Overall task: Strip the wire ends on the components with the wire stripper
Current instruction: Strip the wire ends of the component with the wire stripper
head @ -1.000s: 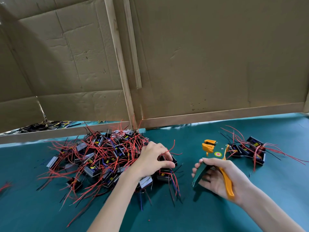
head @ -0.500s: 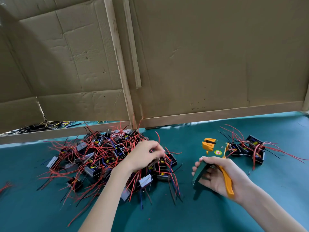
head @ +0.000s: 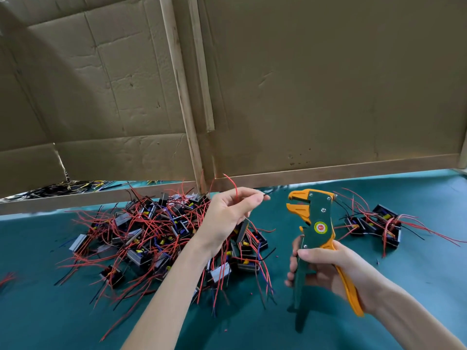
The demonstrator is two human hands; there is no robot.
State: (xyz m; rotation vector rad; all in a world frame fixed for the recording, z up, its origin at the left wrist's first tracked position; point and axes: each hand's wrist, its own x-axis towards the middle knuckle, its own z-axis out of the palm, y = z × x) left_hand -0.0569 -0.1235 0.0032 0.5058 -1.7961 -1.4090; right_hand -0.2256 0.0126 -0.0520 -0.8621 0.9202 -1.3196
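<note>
A big heap of small black components with red and black wires (head: 151, 238) lies on the green mat at the left. My left hand (head: 227, 215) is raised above its right edge, holding one component (head: 243, 229) that hangs under the palm and pinching its black wire end (head: 264, 197) between fingertip and thumb. A red wire loops up above the fingers. My right hand (head: 328, 269) grips the handles of the green and orange wire stripper (head: 316, 223), upright, its orange jaws open toward the wire end, a short gap away.
A small group of components with red wires (head: 379, 226) sits at the right on the green mat (head: 404, 274). Cardboard walls with wooden battens (head: 184, 97) stand behind the mat. More wires (head: 63, 188) lie behind the low batten at far left.
My left hand has lifted a component out of the heap and now pinches its wire end. My right hand has raised the stripper from lying low to upright, closer to the left hand.
</note>
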